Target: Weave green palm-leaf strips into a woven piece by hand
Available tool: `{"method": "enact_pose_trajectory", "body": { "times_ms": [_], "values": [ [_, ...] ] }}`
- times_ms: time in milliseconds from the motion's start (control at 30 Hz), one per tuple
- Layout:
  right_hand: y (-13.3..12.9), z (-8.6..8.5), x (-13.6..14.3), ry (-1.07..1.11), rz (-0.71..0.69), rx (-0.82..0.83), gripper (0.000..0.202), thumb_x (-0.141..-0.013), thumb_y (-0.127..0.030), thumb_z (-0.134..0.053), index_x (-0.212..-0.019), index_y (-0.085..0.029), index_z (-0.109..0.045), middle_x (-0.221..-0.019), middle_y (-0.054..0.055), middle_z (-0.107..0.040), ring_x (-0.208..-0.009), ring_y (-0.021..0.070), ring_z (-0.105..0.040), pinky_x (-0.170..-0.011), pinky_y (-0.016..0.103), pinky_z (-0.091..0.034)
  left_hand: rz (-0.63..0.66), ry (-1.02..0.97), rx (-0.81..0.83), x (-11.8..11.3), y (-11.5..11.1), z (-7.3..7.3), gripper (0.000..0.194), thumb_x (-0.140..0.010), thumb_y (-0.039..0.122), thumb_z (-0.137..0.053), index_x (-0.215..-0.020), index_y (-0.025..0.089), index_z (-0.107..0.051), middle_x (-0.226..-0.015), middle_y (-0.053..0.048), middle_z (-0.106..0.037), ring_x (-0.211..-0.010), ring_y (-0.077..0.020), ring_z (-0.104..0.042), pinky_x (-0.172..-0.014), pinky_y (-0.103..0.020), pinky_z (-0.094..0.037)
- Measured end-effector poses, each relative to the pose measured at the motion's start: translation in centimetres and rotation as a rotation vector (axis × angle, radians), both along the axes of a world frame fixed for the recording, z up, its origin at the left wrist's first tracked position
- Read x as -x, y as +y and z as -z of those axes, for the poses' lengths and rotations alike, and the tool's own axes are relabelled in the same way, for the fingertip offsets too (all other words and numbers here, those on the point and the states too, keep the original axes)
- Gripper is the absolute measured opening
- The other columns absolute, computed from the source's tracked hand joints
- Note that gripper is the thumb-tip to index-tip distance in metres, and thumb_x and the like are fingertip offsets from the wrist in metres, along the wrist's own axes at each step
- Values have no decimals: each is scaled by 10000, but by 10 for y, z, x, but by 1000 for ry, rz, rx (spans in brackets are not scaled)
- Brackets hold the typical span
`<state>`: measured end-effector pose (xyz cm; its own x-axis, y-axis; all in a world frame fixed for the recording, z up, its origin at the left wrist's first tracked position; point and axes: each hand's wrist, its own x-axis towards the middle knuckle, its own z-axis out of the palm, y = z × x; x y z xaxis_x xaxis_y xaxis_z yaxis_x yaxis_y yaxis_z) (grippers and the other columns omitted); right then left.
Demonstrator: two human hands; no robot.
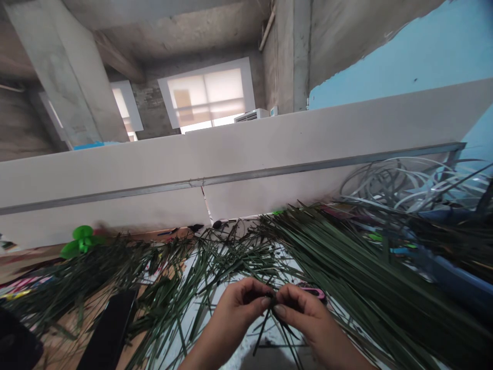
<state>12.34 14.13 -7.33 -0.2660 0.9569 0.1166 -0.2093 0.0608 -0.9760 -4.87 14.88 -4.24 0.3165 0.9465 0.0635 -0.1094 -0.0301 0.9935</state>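
Note:
Both hands meet near the bottom middle of the head view, fingertips almost touching. My left hand pinches a small piece of dark green leaf strips between thumb and fingers. From the other side, my right hand pinches the same piece. Thin strip ends hang down and spread out below the fingers. How the strips cross inside the grip is hidden by the fingertips. Just behind my right hand lies a pink-handled tool, partly covered, its kind not clear.
A thick bundle of long green leaves lies at the right, beside a blue container. Loose cut strips litter the table. A dark phone-like slab and a green plastic item are at left. A white partition stands behind.

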Motion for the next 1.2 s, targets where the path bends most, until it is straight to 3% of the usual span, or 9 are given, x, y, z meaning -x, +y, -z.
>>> {"method": "enact_pose_trajectory", "body": {
  "times_ms": [233, 500, 700, 900, 1067, 1200],
  "values": [
    [0, 6, 0, 18, 24, -16, 191, -790, -355, -701, -759, -203, -590, -739, -27, -513, -747, 180, -432, -696, 288, -371, -17, -45, 77, -2, 1, -1, 227, -625, 298, -877, -733, 152, -741, -644, 27, -625, -635, -103, -484, -652, -240, -368],
    [2, 11, -2, 25, 30, -18, 173, -808, -338, -700, -772, -202, -599, -759, -23, -513, -771, 182, -444, -710, 289, -382, -34, -41, 125, -1, -1, -4, 225, -616, 266, -863, -788, 146, -782, -709, -13, -689, -668, -120, -525, -659, -251, -374],
    [0, 8, 0, 64, 42, -19, 178, -792, -341, -713, -775, -198, -608, -768, -11, -543, -789, 192, -469, -738, 300, -393, -34, -50, 99, -2, 1, 0, 255, -592, 268, -873, -810, 159, -798, -736, -38, -734, -728, -163, -596, -728, -284, -419],
    [-1, 5, -1, 52, 84, -32, 167, -797, -342, -703, -762, -207, -612, -736, -16, -527, -757, 191, -464, -694, 294, -381, -1, 63, 3, -2, -2, -1, 216, -667, 202, -781, -877, 156, -798, -843, -78, -757, -870, -230, -630, -829, -346, -433],
    [-1, 7, -1, 79, 70, -23, 167, -797, -342, -708, -771, -204, -617, -752, -12, -543, -773, 196, -479, -717, 299, -390, 31, 58, 0, -1, -1, 0, 278, -693, 201, -759, -964, 145, -741, -816, -35, -695, -740, -152, -552, -714, -284, -400],
    [0, 7, -1, 62, 74, -22, 177, -791, -348, -709, -774, -199, -616, -747, -15, -538, -770, 194, -479, -714, 299, -386, 36, 102, -18, 1, 0, 1, 121, -710, 168, -721, -809, 149, -654, -702, 25, -577, -667, -121, -466, -629, -251, -342]
  ]
}}
